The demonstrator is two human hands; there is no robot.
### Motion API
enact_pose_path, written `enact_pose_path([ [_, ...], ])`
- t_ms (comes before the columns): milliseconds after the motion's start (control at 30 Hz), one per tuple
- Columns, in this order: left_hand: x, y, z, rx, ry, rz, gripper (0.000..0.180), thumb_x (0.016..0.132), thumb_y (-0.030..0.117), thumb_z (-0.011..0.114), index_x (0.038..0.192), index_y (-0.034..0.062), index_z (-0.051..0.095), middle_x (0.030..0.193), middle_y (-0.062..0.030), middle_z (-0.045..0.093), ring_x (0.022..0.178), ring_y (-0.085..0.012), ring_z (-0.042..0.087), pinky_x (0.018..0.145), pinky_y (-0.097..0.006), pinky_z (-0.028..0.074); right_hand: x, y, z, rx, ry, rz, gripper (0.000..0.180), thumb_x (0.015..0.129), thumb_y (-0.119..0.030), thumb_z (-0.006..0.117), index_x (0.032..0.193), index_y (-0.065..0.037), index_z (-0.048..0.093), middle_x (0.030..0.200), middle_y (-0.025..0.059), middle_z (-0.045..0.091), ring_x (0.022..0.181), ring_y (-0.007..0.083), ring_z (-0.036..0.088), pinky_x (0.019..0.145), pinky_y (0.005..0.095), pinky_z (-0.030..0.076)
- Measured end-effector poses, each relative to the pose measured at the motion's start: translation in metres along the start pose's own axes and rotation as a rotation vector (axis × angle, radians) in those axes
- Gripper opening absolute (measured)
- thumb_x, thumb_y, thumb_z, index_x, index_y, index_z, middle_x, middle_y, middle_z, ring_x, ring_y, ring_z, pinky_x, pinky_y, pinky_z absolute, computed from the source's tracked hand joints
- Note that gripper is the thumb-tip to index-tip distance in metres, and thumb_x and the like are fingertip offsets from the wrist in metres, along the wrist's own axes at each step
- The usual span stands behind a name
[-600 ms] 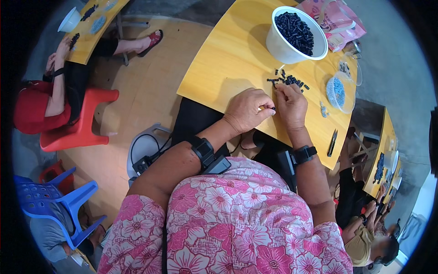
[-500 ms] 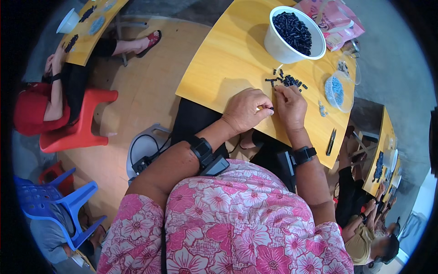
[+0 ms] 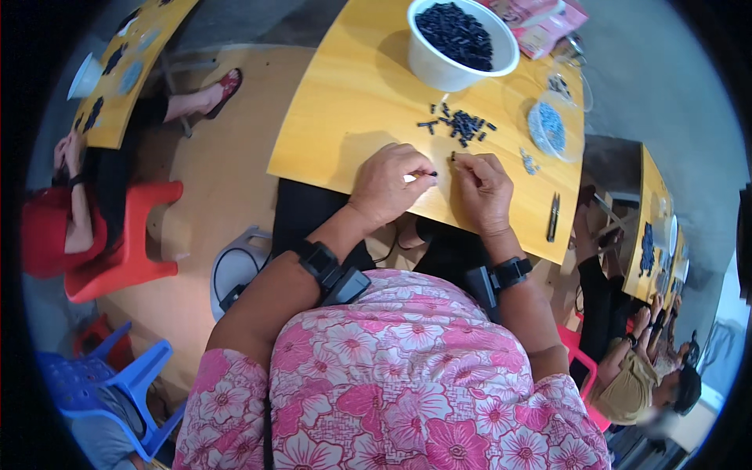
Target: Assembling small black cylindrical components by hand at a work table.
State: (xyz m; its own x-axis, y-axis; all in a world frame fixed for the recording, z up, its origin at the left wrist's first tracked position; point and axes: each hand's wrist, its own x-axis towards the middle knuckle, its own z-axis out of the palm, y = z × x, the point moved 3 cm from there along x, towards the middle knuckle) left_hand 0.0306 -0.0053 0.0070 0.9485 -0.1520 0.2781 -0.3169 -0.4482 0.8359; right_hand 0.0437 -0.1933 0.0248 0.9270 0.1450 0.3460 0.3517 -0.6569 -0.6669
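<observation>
My left hand is closed in a pinch on a small black cylindrical piece above the table's near edge. A small white bit shows between its fingers, too small to name. Just to the right, my right hand pinches another small black piece at its fingertips. The two hands are a short gap apart. Beyond them a loose pile of black cylindrical pieces lies on the yellow wooden table. A white bucket full of the same pieces stands behind it.
A clear tub of small blue parts stands to the right, with several loose blue parts beside it. Black thread snips lie near the right edge. A pink bag sits behind. Other people work at tables on both sides.
My right hand has drawn back from the pile toward me, a black piece now showing at its fingertips. My left hand keeps its pinch. The whole view has shifted slightly.
</observation>
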Motion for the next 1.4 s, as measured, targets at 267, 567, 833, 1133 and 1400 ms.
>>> enact_pose_path([
  [267, 0.000, 0.006, -0.001, 0.031, -0.014, -0.014, 0.010, 0.077, 0.013, 0.075, 0.079, 0.0059, 0.069, 0.077, -0.0062, 0.066, 0.080, -0.0252, 0.062, 0.071, -0.036, 0.049, -0.020, 0.058, -0.056, -0.141, 0.243, 0.219, 0.010, 0.081, -0.002, 0.072, 0.090, -0.006, 0.073, 0.078, 0.0109, 0.064, 0.065, 0.0221, 0.062, 0.061, 0.0313, 0.050],
  [567, 0.001, 0.008, 0.001, 0.066, -0.018, 0.005, 0.009, 0.076, 0.011, 0.075, 0.078, 0.0068, 0.068, 0.078, -0.0057, 0.067, 0.079, -0.0256, 0.062, 0.072, -0.036, 0.049, 0.008, 0.078, -0.077, -0.389, 0.154, 0.161, 0.021, 0.083, -0.008, 0.069, 0.103, -0.011, 0.073, 0.082, 0.0114, 0.061, 0.074, 0.0291, 0.061, 0.067, 0.0389, 0.050],
  [833, 0.002, 0.008, 0.001, 0.047, -0.023, 0.003, 0.009, 0.076, 0.011, 0.075, 0.078, 0.0069, 0.068, 0.077, -0.0057, 0.066, 0.079, -0.0255, 0.062, 0.071, -0.036, 0.049, 0.024, 0.077, -0.070, -0.534, 0.090, 0.271, 0.019, 0.084, -0.018, 0.067, 0.100, -0.011, 0.074, 0.091, 0.0154, 0.064, 0.086, 0.0367, 0.064, 0.075, 0.0453, 0.052],
  [1133, 0.001, 0.007, 0.001, 0.057, -0.018, 0.007, 0.009, 0.076, 0.012, 0.075, 0.078, 0.0070, 0.068, 0.076, -0.0057, 0.066, 0.078, -0.0255, 0.062, 0.071, -0.036, 0.049, 0.022, 0.082, -0.069, -0.474, 0.036, 0.233, 0.014, 0.085, -0.018, 0.067, 0.094, -0.013, 0.077, 0.089, 0.0164, 0.064, 0.083, 0.0352, 0.064, 0.073, 0.0436, 0.052],
  [1400, 0.002, 0.008, 0.000, 0.069, -0.025, -0.005, 0.008, 0.076, 0.012, 0.075, 0.078, 0.0069, 0.068, 0.077, -0.0059, 0.066, 0.079, -0.0258, 0.062, 0.072, -0.036, 0.049, 0.020, 0.085, -0.076, -0.341, 0.122, 0.300, 0.011, 0.083, -0.013, 0.070, 0.090, -0.008, 0.075, 0.085, 0.0148, 0.064, 0.079, 0.0306, 0.065, 0.070, 0.0383, 0.052],
])
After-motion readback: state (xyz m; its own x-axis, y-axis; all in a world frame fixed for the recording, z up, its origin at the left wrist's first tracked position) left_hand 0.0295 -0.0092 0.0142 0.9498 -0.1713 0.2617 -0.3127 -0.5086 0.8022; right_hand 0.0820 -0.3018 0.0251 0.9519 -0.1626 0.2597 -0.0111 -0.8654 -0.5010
